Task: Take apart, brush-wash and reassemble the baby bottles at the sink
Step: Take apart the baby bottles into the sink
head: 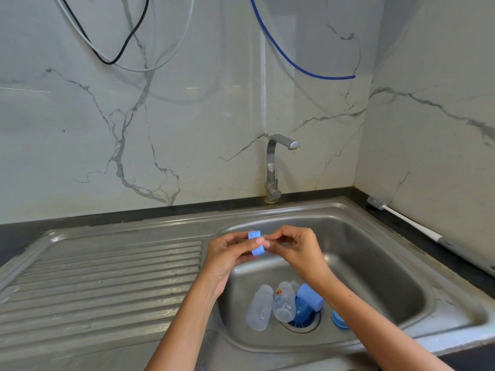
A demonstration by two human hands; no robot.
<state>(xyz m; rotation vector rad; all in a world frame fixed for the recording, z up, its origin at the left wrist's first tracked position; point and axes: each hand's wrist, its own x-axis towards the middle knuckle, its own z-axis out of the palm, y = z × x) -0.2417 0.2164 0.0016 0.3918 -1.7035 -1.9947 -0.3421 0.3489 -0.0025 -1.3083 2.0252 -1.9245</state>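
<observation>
Above the sink basin (375, 263) my left hand (227, 254) grips a light blue bottle collar ring (256, 242). My right hand (294, 249) pinches a clear teat (276, 241) that sticks out of the ring's right side. Down in the basin lie two clear bottle bodies (259, 307) (284, 301) by the drain. A light blue cap (309, 296) and a darker blue part (302, 311) lie beside them. Another blue part (338, 320) shows just left of my right forearm.
A chrome tap (273, 167) stands at the back of the sink, no water running. A bottle brush (401, 216) with a white handle lies on the dark counter at the right, against the wall. The ribbed drainboard (107, 277) spreads to the left.
</observation>
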